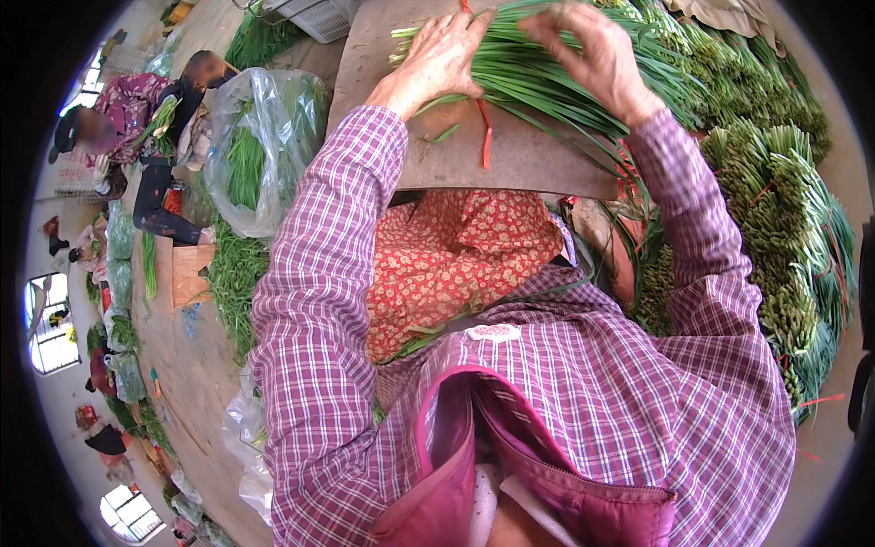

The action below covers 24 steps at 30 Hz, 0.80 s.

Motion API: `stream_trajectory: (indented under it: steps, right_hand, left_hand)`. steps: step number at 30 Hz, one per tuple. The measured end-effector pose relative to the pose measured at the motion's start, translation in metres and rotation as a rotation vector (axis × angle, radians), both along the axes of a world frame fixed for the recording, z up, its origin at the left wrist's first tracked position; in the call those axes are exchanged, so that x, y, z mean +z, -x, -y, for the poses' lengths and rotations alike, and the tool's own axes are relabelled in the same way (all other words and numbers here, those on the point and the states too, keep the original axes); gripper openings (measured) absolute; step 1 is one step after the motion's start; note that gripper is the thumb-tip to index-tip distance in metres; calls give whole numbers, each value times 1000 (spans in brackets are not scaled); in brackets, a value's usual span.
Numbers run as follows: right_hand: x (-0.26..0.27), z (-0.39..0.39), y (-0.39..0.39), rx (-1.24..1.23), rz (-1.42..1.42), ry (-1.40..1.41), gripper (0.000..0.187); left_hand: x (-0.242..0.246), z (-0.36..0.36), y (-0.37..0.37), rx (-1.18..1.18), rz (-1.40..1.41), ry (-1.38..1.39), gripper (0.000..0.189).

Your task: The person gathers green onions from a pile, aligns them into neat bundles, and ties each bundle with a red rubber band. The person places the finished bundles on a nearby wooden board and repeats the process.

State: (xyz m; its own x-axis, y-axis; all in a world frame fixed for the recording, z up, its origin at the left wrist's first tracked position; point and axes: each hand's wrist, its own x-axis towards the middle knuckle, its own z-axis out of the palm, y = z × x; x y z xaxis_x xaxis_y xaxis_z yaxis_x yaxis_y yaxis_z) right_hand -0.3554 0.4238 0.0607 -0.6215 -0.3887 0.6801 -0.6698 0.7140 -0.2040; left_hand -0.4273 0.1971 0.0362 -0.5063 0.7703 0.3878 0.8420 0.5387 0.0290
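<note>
A bunch of long green garlic chives (526, 85) lies across a worn board (547, 161) in front of me. My left hand (444, 58) rests on the bunch near its pale cut ends, fingers spread over the stalks. My right hand (591, 58) is above the leafy part, fingers bent and apart, slightly blurred; I see nothing held in it. A red tie strip (486, 133) runs out from under the bunch beside my left hand and hangs towards the board's near edge. A loose leaf piece (446, 133) lies on the board.
Tied chive bundles (772, 225) are stacked at the right. A clear plastic bag (256, 150) of greens stands left, by loose greens (236, 287) on the floor. A white plastic crate (318, 17) is at top left. Co-workers (130, 116) sit farther left. A red floral cloth (465, 260) covers my lap.
</note>
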Motion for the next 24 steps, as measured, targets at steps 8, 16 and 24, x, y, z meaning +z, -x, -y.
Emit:
stream_trajectory:
  steps: [8, 16, 24]
  right_hand:
    - [-85, 53, -31, 211, 155, -246, 40]
    - [-81, 39, -16, 307, 331, 33, 12]
    - [-82, 43, -40, 151, 768, 843, 21]
  left_hand:
    - [-9, -1, 11, 79, 23, 44, 100]
    - [-10, -2, 17, 105, 52, 83, 112]
    - [8, -9, 1, 177, 95, 223, 123]
